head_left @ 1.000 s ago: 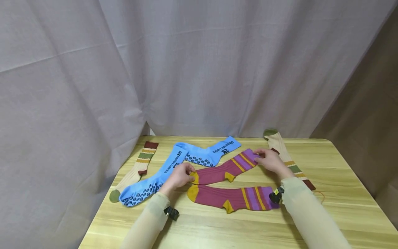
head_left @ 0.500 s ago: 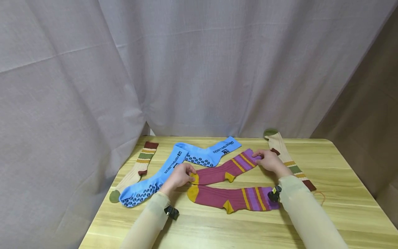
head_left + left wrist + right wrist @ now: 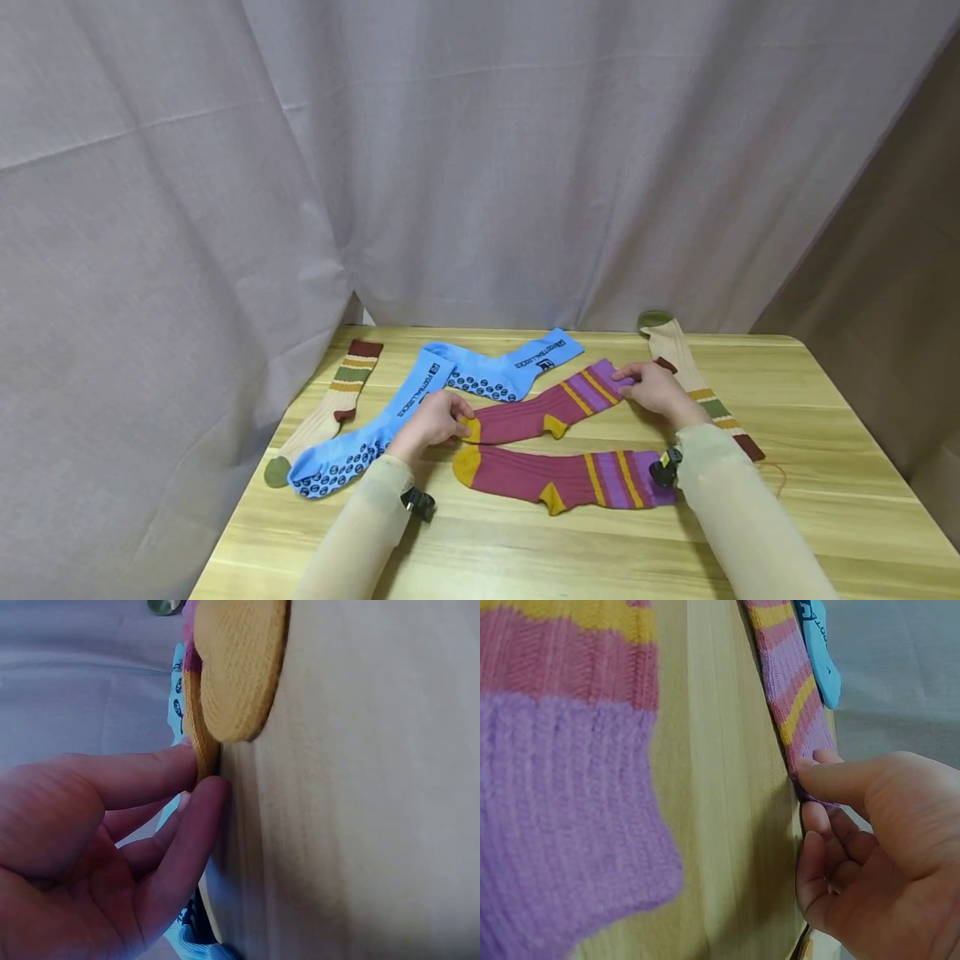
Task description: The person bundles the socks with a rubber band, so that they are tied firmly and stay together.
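Observation:
Two maroon socks with yellow toes and heels and purple striped cuffs lie one behind the other. My left hand (image 3: 437, 421) pinches the yellow toe of the rear maroon sock (image 3: 513, 422); the left wrist view shows that toe (image 3: 196, 731) between thumb and fingers. At the other end, my right hand (image 3: 654, 390) pinches the purple cuff, with thumb on top and fingertips beneath in the right wrist view. The front maroon sock (image 3: 525, 476) lies flat just nearer, its cuff partly below my right wrist. No hand touches it.
A blue sock (image 3: 390, 425) lies left, partly behind my left hand, and touches another blue sock (image 3: 487, 367) at the back. One beige striped sock (image 3: 330, 408) lies far left, another (image 3: 686, 367) right behind my right hand. An orange thread (image 3: 780, 477) lies on the wooden table (image 3: 525, 558).
Both hands keep their pinch on the rear maroon sock, which stays in place. The right forearm has shifted very slightly; the other socks have not moved.

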